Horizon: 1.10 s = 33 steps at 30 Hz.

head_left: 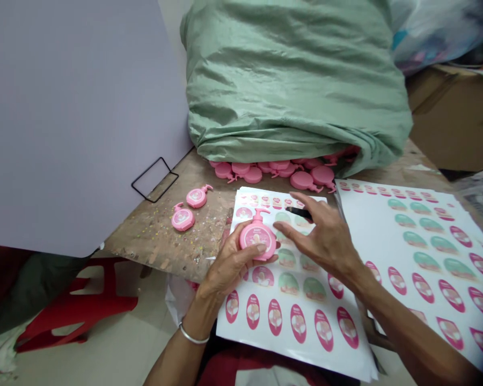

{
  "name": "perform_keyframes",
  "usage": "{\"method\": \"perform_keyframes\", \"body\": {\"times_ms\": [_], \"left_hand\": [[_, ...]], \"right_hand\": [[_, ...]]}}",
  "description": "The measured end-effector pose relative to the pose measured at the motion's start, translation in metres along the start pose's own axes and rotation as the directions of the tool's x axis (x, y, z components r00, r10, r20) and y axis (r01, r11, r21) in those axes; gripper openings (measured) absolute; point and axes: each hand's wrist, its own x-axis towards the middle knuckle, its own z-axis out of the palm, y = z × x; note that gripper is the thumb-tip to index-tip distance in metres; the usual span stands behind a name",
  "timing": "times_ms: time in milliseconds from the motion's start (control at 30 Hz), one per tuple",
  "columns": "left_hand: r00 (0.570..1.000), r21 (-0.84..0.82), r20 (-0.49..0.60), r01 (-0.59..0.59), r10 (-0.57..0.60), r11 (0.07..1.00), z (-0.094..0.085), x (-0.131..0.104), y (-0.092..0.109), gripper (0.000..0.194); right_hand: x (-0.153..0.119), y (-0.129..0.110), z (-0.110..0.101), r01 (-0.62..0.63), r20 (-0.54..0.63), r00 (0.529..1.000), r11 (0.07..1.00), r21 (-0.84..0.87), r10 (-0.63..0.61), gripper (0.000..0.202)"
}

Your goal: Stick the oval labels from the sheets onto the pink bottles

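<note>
Soft, moderately bright, cool light falls evenly, leaving only faint shadows on the worn brown wooden counter [156, 236]. Fine detail is slightly smeared, wide-angle distortion stretches the edges, and the right corners darken. The light's source cannot be seen.

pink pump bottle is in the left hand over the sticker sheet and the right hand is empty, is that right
Not quite: the right hand is not empty. The head view shows it holding a slim black tool. The pink pump bottle is in the left hand, over the sticker sheet.
</note>
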Motion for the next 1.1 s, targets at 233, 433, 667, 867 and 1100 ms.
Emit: {"method": "perform_keyframes", "body": {"times_ms": [233, 433, 667, 867, 1100], "left_hand": [[0.996, 0.191, -0.089, 0.025, -0.008, 0.981, -0.025, -0.016, 0.009, 0.047], [0.735, 0.897, -0.289, -0.017, 0.613, 0.442, -0.098, 0.002, 0.043, 0.045], [0.715, 0.852, -0.198, -0.213, 0.671, 0.478, -0.063, 0.010, 0.041, 0.036], [0.947, 0.642, -0.124, -0.151, 0.296, 0.751, -0.033, 0.019, 0.032, 0.043], [0.925, 0.949, 0.294, -0.312, 0.240, 0.041, -0.005, -0.013, 0.014, 0.056]], "right_hand": [[0.020, 0.032, 0.020, -0.148, 0.034, 0.989, 0.986, 0.075, 0.146, 0.076], [0.084, 0.121, -0.004, -0.322, 0.023, 0.920, 0.787, -0.526, 0.392, 0.059], [0.112, 0.122, 0.004, -0.263, 0.094, 0.924, 0.795, -0.547, 0.371, 0.058], [0.080, 0.050, -0.019, 0.201, 0.430, 0.891, 0.975, -0.093, -0.143, 0.064], [0.045, 0.002, -0.003, -0.047, 0.804, 0.525, 0.934, 0.354, -0.279, 0.041]]}}
